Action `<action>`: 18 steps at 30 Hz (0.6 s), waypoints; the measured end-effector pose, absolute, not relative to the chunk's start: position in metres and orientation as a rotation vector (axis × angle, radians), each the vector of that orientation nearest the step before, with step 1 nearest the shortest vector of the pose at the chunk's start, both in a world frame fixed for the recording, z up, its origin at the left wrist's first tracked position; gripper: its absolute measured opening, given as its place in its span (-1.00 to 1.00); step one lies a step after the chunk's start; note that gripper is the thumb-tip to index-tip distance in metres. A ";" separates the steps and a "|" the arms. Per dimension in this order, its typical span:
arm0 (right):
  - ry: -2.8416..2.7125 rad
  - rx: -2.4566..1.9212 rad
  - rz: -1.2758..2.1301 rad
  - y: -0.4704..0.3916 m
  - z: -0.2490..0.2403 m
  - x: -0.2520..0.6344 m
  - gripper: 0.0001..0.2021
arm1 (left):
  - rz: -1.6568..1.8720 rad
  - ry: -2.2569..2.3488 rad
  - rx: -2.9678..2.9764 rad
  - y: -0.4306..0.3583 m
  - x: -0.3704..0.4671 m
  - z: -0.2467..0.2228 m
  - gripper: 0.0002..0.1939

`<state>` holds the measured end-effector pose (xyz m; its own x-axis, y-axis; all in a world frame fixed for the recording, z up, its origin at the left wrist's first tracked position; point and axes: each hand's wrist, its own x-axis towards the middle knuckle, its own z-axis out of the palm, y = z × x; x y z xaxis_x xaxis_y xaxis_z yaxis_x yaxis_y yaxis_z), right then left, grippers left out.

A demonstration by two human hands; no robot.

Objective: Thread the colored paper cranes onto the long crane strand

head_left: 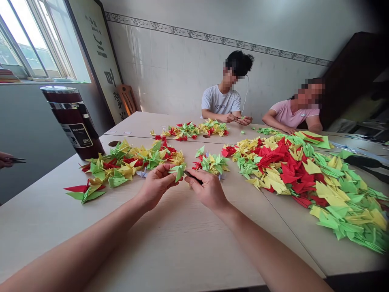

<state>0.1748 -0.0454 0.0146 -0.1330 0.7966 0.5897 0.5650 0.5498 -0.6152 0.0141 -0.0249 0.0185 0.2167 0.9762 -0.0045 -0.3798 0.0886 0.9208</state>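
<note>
Over the middle of the table, my left hand (159, 183) pinches a green paper crane (178, 172) between thumb and fingers. My right hand (208, 187) is closed around a slim black tool that looks like tweezers (193, 177), most of it hidden in the fingers. Its tip meets the right side of the green crane. Just beyond my hands lies a small cluster of green, red and yellow folded cranes (212, 163). To the left spreads a larger group of finished-looking cranes (130, 160), with a few (86, 193) nearer me.
A big heap of flatter folded papers (291, 166) covers the right side. A dark vacuum flask (74, 125) stands at the left. Two people (221, 97) (294, 107) sit across, and more cranes (190, 129) lie before them. Another person's hand (5, 159) holds a pointed tool at the left edge.
</note>
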 end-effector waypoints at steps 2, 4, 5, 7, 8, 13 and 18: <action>-1.805 -1.166 0.307 -0.045 0.015 0.175 -0.77 | 1.194 0.819 0.999 -0.023 0.013 0.018 -0.65; -1.786 -1.196 0.302 -0.044 0.015 0.175 -0.76 | 1.225 0.894 1.072 -0.021 0.012 0.016 -0.70; -1.771 -1.196 0.296 -0.044 0.015 0.175 -0.76 | 1.239 0.947 1.141 -0.019 0.011 0.015 -0.73; -1.730 -1.168 0.285 -0.044 0.015 0.175 -0.76 | 1.260 1.043 1.320 -0.017 0.009 0.013 -0.78; -1.713 -1.143 0.288 -0.044 0.016 0.174 -0.76 | 1.265 1.074 1.408 -0.017 0.009 0.012 -0.80; -1.733 -1.061 0.314 -0.047 0.016 0.172 -0.79 | 1.215 1.047 1.609 -0.023 0.013 0.013 -0.82; -1.728 -1.082 0.384 -0.046 0.014 0.172 -0.86 | 1.160 0.872 1.438 -0.027 0.017 0.013 -0.78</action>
<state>0.1724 -0.0455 0.0143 -0.0796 0.8061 0.5864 0.4820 0.5460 -0.6852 0.0174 -0.0275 0.0128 0.2659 0.9428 0.2012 -0.0686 -0.1896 0.9795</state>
